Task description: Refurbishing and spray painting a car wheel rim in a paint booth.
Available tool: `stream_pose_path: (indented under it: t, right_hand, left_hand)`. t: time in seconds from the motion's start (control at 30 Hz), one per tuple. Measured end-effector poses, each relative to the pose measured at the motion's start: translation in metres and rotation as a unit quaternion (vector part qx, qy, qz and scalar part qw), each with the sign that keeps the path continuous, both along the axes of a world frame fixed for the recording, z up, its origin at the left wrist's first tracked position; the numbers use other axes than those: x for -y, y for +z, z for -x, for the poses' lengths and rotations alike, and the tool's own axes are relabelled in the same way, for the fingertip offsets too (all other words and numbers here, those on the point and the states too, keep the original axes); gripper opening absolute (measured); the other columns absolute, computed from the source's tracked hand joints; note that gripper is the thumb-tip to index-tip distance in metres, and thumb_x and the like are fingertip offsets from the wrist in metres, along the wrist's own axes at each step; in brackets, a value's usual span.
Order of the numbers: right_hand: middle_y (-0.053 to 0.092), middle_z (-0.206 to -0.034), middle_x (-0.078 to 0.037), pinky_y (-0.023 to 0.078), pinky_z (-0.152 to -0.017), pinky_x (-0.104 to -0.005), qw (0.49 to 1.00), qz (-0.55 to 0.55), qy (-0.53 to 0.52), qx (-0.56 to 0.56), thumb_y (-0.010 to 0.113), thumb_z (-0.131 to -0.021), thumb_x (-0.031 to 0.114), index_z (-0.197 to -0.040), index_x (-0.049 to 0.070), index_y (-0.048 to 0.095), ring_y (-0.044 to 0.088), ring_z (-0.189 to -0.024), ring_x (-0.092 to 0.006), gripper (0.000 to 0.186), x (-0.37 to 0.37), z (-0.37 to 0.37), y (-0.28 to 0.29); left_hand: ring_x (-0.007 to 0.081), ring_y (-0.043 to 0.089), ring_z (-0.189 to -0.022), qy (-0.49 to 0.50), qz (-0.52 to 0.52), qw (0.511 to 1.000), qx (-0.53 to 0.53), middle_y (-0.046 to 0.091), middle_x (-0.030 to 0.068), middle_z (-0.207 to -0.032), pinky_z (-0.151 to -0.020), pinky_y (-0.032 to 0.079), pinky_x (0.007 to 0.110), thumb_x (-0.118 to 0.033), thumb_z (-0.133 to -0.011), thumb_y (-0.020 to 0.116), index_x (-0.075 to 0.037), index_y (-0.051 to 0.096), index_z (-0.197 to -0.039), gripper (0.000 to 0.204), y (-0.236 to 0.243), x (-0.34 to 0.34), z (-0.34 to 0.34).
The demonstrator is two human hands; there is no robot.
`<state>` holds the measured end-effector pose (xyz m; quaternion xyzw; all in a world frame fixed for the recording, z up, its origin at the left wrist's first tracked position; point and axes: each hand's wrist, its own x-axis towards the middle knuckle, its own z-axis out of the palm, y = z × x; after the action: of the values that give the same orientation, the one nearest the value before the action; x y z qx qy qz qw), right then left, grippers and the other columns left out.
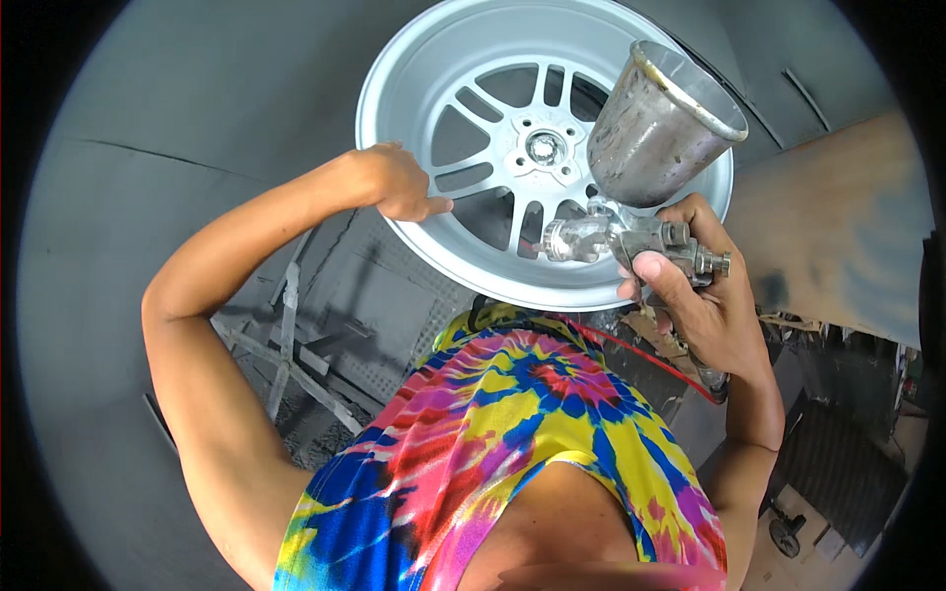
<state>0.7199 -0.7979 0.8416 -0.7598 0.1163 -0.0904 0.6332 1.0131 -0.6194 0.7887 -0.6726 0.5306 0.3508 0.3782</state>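
A silver-grey alloy wheel rim [461, 30] with paired spokes faces me, its hub in the middle. On its left edge my left hand [402, 184] is closed, the thumb or a finger lying inside the barrel and the rest curled out of sight. My right hand [711, 286] is wrapped round the handle of a metal spray gun [631, 236] in front of the wheel's lower right. The nozzle points left, across the lower spokes. Atop the gun sits a stained metal paint cup [655, 123], uncovered and tilted; its contents cannot be seen.
A red air hose [655, 360] runs past my waist to below the gun. At lower left stands a paint-crusted metal stand [286, 360]. Grey walls [197, 89] surround the left and back; a brown board [838, 217] is at right. A small wheel [785, 537] lies low right.
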Motion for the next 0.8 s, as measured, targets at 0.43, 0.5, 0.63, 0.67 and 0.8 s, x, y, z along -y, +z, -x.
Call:
stream_pose_path:
  t: [0.43,0.5,0.63,0.67,0.8]
  right_hand:
    - [0.068,-0.082,-0.004,0.042,-0.049,-0.0186,0.993,0.058,-0.001,0.098,0.056,-0.104,0.032,-0.113,0.004,0.057,0.066,-0.068,-0.0081,0.03,0.01,-0.058,0.055]
    - [0.068,-0.082,-0.005,0.043,-0.052,-0.0194,0.99,0.073,0.004,0.117,0.054,-0.105,0.031,-0.115,0.002,0.058,0.065,-0.068,-0.0084,0.031,0.005,-0.073,0.062]
    - [0.068,-0.084,-0.007,0.05,-0.063,-0.0229,0.983,0.067,0.066,0.159,0.055,-0.104,0.028,-0.118,0.0,0.059,0.065,-0.068,-0.0105,0.032,-0.003,-0.088,0.075]
    - [0.067,-0.084,-0.007,0.051,-0.063,-0.0231,0.981,0.068,0.072,0.168,0.055,-0.104,0.028,-0.118,-0.001,0.059,0.065,-0.068,-0.0105,0.032,-0.008,-0.09,0.077]
    - [0.066,-0.086,-0.006,0.052,-0.063,-0.023,0.98,0.075,0.077,0.167,0.057,-0.104,0.028,-0.119,0.0,0.058,0.064,-0.068,-0.0098,0.032,-0.02,-0.094,0.082]
  left_hand:
    - [0.0252,0.072,-0.098,0.232,0.495,0.656,-0.52,0.075,0.0166,-0.107,-0.089,0.056,0.038,-0.028,-0.101,0.063,0.001,0.069,-0.122,0.037,0.038,0.006,0.125]
    - [0.0194,0.071,-0.093,0.223,0.632,0.531,-0.519,0.073,0.013,-0.106,-0.086,0.057,0.035,-0.013,-0.095,0.071,0.003,0.067,-0.121,0.031,0.035,0.025,0.146]
    - [0.016,0.07,-0.091,0.296,0.625,0.406,-0.597,0.071,0.0099,-0.101,-0.082,0.058,0.03,0.0,-0.095,0.068,0.006,0.065,-0.111,0.017,0.029,0.043,0.163]
    - [0.0152,0.07,-0.09,0.339,0.6,0.356,-0.631,0.07,0.0091,-0.098,-0.081,0.059,0.029,0.003,-0.095,0.068,0.007,0.065,-0.107,0.013,0.029,0.042,0.165]
    - [0.0142,0.071,-0.084,0.333,0.62,0.323,-0.632,0.071,0.0085,-0.092,-0.076,0.06,0.027,0.003,-0.094,0.069,0.007,0.066,-0.104,0.011,0.024,0.04,0.163]
